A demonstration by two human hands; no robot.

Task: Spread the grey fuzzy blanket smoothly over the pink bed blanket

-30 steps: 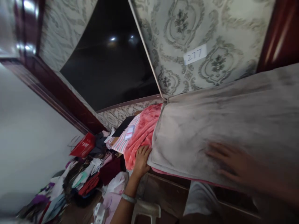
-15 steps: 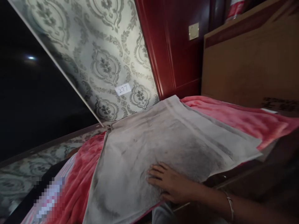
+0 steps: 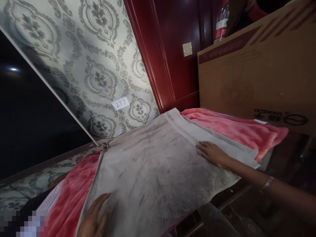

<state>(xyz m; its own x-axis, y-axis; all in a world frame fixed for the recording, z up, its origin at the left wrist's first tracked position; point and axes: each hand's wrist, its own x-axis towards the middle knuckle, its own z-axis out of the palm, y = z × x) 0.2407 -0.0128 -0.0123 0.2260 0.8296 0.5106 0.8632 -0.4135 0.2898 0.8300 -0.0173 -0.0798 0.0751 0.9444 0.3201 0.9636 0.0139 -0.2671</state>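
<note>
Grey towel (image 3: pixel 158 164): rectangular, napped and smudged dark, spread flat over a pink fleece blanket (image 3: pixel 237 126) on a dark wooden bench (image 3: pixel 283 171). Right hand (image 3: pixel 213 154): open, palm down near the towel's right border band. Left hand (image 3: pixel 92 219): open, fingers flat on the towel's near left corner. Cardboard box (image 3: pixel 259 72): brown, printed logo, lettering upside down, directly behind the blanket. Plastic bottle (image 3: pixel 221 23): red label, behind the box. Wall: grey damask wallpaper (image 3: pixel 98 65), white tag (image 3: pixel 120 103) handwritten "277"; glossy red wood panel (image 3: pixel 172 49).
</note>
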